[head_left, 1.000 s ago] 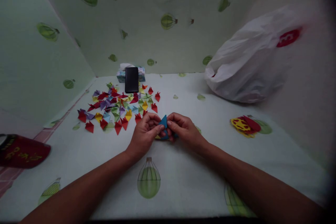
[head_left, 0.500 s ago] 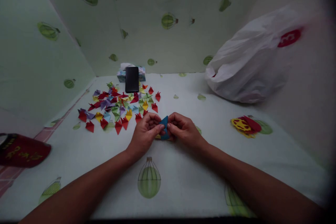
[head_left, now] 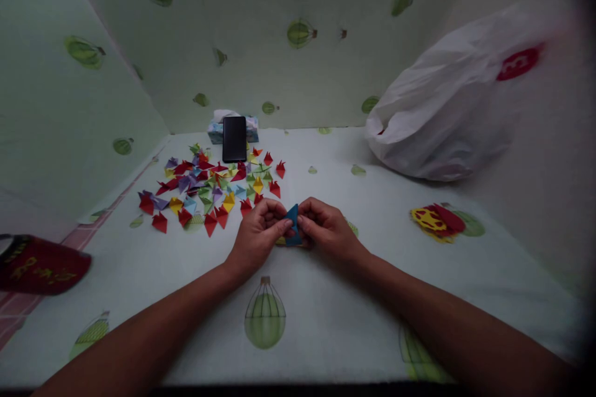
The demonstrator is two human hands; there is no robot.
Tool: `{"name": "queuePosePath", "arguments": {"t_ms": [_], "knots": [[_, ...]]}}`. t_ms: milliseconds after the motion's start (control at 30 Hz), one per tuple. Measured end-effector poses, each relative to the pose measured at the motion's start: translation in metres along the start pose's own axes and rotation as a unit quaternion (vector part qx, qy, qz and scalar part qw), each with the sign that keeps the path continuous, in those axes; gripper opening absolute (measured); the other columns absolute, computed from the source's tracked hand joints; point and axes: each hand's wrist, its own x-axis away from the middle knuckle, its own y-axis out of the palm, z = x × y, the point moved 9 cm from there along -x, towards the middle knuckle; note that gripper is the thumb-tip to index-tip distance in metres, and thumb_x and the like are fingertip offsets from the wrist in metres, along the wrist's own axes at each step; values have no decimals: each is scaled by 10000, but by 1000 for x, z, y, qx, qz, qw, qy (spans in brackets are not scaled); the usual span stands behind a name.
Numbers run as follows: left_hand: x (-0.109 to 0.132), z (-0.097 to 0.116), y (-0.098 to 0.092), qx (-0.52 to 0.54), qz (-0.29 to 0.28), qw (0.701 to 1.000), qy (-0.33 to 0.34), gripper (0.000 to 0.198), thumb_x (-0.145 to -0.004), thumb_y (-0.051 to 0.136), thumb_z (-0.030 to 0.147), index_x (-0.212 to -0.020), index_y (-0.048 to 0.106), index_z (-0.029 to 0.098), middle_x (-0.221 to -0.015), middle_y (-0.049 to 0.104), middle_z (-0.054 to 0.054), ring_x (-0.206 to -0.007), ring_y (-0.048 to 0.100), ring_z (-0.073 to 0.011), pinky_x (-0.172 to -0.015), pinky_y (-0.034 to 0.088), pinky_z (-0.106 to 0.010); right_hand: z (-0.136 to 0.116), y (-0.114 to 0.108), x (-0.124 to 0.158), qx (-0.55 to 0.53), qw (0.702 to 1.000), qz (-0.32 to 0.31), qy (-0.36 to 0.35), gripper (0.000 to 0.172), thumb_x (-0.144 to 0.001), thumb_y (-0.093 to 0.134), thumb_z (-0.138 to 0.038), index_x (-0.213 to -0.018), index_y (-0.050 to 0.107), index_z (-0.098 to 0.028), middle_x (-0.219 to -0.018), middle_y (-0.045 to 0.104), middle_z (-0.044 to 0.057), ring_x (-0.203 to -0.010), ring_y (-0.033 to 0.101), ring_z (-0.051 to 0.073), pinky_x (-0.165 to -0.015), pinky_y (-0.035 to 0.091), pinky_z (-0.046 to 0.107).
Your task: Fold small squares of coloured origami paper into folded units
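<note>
A small folded blue paper [head_left: 293, 223] stands between my hands at the middle of the table. My left hand [head_left: 261, 229] pinches its left side with thumb and fingers. On the other side, my right hand [head_left: 328, 229] grips its right edge. Something yellow shows low beside the blue paper, partly hidden by my fingers. Beyond my left hand lie several folded paper pieces [head_left: 216, 194] in red, yellow, green, purple and blue.
A black phone [head_left: 234, 139] leans on a tissue box [head_left: 252, 129] at the back. Far right is a white plastic bag [head_left: 433, 111], with yellow and red cut-outs [head_left: 435, 222] nearer. A dark red container [head_left: 44, 265] lies at the left edge.
</note>
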Motion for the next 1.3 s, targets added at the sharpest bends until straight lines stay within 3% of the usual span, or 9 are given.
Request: {"name": "queuePosePath", "arguments": {"t_ms": [500, 967, 1167, 1300], "knots": [[-1, -3, -3, -33, 4, 999, -1, 227, -753, 748, 278, -833, 566, 168, -757, 622, 21, -667, 654, -122, -663, 560, -266, -2, -8, 1, 101, 994, 27, -39, 94, -882, 544, -268, -820, 539, -197, -610, 536, -33, -505, 496, 104, -484, 385, 231], [0, -3, -2, -18, 10, 1000, -8, 255, -724, 770, 274, -831, 564, 169, -752, 612, 30, -663, 644, -114, -665, 568, -258, -3, -8, 2, 131, 990, 34, -44, 89, -881, 551, -253, -816, 557, -192, -620, 553, -24, -528, 491, 109, -506, 377, 233], [-1, -4, -2, -55, -2, 998, -2, 176, -752, 740, 275, -817, 617, 168, -733, 641, 8, -673, 636, -132, -661, 540, -265, -3, -8, 1, 130, 990, 30, -50, 92, -882, 547, -254, -809, 554, -197, -624, 542, -25, -544, 491, 114, -516, 381, 238], [-1, 1, -3, -88, -1, 996, 23, 119, -760, 729, 257, -804, 680, 158, -789, 656, -22, -707, 610, -135, -660, 517, -254, -6, -13, 2, 144, 985, 67, -74, 91, -869, 576, -261, -818, 522, -206, -633, 505, -36, -556, 470, 113, -518, 367, 237]]}}
